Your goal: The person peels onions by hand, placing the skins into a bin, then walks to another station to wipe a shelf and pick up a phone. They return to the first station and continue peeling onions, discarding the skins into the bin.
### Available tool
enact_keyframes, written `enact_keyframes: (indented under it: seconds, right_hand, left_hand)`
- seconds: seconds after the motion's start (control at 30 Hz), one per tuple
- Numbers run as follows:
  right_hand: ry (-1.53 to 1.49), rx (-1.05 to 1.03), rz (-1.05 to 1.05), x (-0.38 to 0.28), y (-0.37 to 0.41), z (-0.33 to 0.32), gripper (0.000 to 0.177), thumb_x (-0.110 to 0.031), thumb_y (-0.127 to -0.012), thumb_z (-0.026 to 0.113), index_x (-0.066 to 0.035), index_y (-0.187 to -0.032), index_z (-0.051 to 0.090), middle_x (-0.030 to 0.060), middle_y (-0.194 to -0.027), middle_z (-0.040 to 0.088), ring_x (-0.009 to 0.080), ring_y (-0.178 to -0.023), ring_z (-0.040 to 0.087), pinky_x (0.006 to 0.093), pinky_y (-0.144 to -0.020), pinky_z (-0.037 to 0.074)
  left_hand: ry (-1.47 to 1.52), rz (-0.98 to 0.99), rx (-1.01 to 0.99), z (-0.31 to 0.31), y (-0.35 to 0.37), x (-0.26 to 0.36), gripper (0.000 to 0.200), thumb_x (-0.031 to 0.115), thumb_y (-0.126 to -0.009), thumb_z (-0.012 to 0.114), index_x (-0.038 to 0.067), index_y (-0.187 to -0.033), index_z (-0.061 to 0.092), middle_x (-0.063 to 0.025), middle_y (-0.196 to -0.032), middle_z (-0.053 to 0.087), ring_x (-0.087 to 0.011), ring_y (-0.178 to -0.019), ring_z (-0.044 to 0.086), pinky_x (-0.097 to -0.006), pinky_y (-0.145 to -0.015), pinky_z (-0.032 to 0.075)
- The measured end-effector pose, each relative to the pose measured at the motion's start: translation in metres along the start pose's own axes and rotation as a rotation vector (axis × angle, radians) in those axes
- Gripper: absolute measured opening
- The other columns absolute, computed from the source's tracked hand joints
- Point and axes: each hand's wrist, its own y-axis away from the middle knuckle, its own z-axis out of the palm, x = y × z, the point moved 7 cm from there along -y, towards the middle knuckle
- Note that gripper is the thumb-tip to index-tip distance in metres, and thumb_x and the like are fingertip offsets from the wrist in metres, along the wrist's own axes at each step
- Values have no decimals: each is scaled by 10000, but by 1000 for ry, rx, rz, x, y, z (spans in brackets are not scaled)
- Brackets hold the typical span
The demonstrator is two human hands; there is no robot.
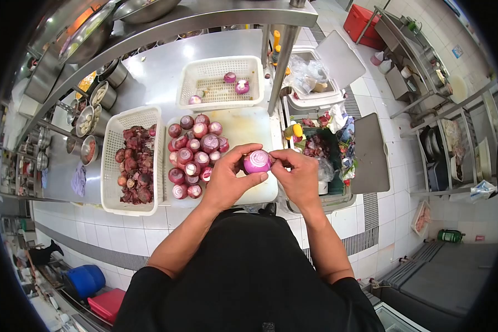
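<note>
Left hand [231,180]: cradling red onion [257,162] above chopping board [252,126], seemingly steadying it.
Right hand [297,176]: pinching at its right side.
Peeled onions [209,143]: clustering on board, within reach.
Waste bin [337,205]: standing open alongside, apparently catching scraps.

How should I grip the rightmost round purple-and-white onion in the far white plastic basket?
Likely from above, gripping the onion by its near-left and far-right curves: its top is uncovered, and another purple onion sits close at far-left.
</note>
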Motion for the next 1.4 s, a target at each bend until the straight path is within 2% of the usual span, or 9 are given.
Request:
enact_keyframes:
  seconds: [0.17, 0.27, 0.4, 0.47, 0.57, 0.67, 0.8, 1.0, 1.4]
  right_hand:
    - [-396, -118, 172, 12, 2, -5, 196, -35, -860, 671, 39, -1038, 711, 103, -901, 733, 101, -802, 677, 249, -684, 534]
    - [-285, -57, -52, -6, 0, -10, 183, -24, -853, 666, 56, -1012, 703, 99, -894, 728, 99, -781, 669, 244, -661, 519]
    - [-71, -51, -23, -12, 0, -12, 154, -66, -868, 666, 47, -964, 706, 124, -865, 728, 120, -787, 682, 262, -700, 546]
    - [-164, -83, 164, -1, 1, -8, 100, -22, -878, 629, 51, -918, 684, 82, -812, 699, 125, -741, 666, 253, -669, 520]
    - [-629, -212, 319, 33, 3, 6, 99, -18, -884, 620, 42, -941, 674, 71, -793, 688, 121, -755, 666, 253, -680, 519]
    - [-680, -172, 310, 31, 3, 4, 114, -21, -895, 629, 42, -986, 658, 72, -807, 690, 118, -770, 665, 251, -699, 521]
    - [-580, -133, 332, 12, 9, 7, 167, -43, -876, 693, 34, -1019, 652, 70, -855, 684, 120, -788, 668, 254, -701, 532]
    - [-333, -44, 70, -10, 7, -2, 264, -81, -808, 778, 23, -1023, 667, 124, -979, 688, 169, -801, 709, 284, -728, 567]
    - [-42, 26, -69, -24, 5, -3, 129, -10, -761, 710, 7, -880, 663, 123, -802, 687, 154, -674, 670, 297, -628, 535]
  left_hand:
    - [250, -94, 18, 6, -2, 1, 567, 85, -823, 789, -3, -1321, 534, -77, -1140, 648, -130, -1028, 621, -277, -916, 515]
    - [236, -92, 30, 6, 1, -2, 566, 80, -825, 788, -1, -1323, 533, -72, -1138, 646, -133, -1031, 624, -276, -919, 516]
    - [248, -115, 27, 6, 2, -8, 553, 95, -831, 778, 5, -1320, 538, -67, -1128, 648, -132, -1032, 620, -283, -927, 511]
    - [424, -130, -27, 7, 2, -11, 574, 137, -818, 758, 3, -1325, 527, -80, -1113, 642, -139, -962, 622, -277, -795, 514]
    - [801, -172, -144, 7, 4, -19, 499, 136, -858, 689, 7, -1313, 529, -93, -1188, 618, -128, -1002, 595, -261, -791, 497]
    - [821, -195, -88, 6, 3, -17, 547, 180, -822, 736, 14, -1299, 525, -99, -1153, 619, -162, -974, 603, -279, -758, 480]
    - [771, -184, -33, 4, 2, -21, 503, 151, -831, 724, 25, -1280, 533, -95, -1188, 611, -161, -1009, 596, -284, -767, 474]
    - [504, -56, 19, 1, 1, -14, 496, 71, -838, 729, 12, -1285, 522, -88, -1217, 607, -152, -1092, 590, -305, -933, 497]
    - [235, 23, 100, 3, 7, -2, 520, 56, -823, 766, 10, -1267, 499, -82, -1182, 604, -137, -1087, 592, -292, -953, 495]
